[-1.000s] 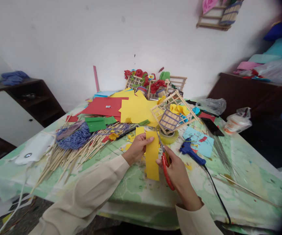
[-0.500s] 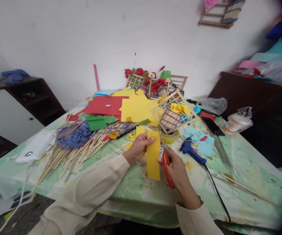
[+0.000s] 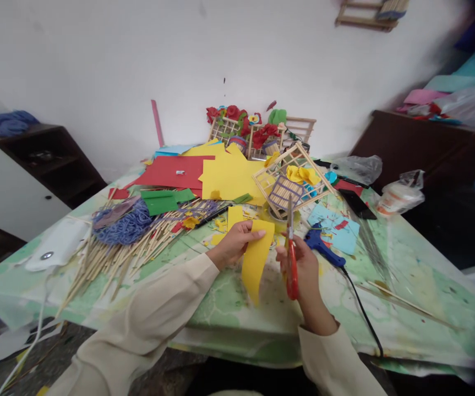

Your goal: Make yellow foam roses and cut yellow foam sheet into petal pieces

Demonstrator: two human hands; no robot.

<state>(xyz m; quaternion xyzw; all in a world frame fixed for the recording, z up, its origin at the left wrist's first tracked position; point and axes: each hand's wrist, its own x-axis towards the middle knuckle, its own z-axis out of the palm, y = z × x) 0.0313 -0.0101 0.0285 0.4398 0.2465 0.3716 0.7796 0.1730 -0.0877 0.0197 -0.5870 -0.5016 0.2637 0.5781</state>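
Scissors [image 3: 291, 258] pointing away, yellow strip [image 3: 257, 259] roughly parallel, curving

Loose cream sleeves [image 3: 150, 313], creased, wrist-length; plain cuffs [image 3: 323, 342]; hands [image 3: 237, 242] bare.

We had only a narrow gap between the curling yellow paper strip [image 3: 257, 264] in our left hand [image 3: 235, 242] and the upright, red-handled metal scissors [image 3: 292, 269] in our right hand [image 3: 308, 275]. Ahead, the tilted wooden lattice frame with its purple-edged stick panel [image 3: 285, 192] barred our way; rightward, the blue glue gun [image 3: 323, 248] and its black cord [image 3: 359, 297]; leftward, the fanned thin wooden sticks [image 3: 134, 258]. Nearer us, the green-and-white patterned tablecloth [image 3: 218, 305] offered passing room.
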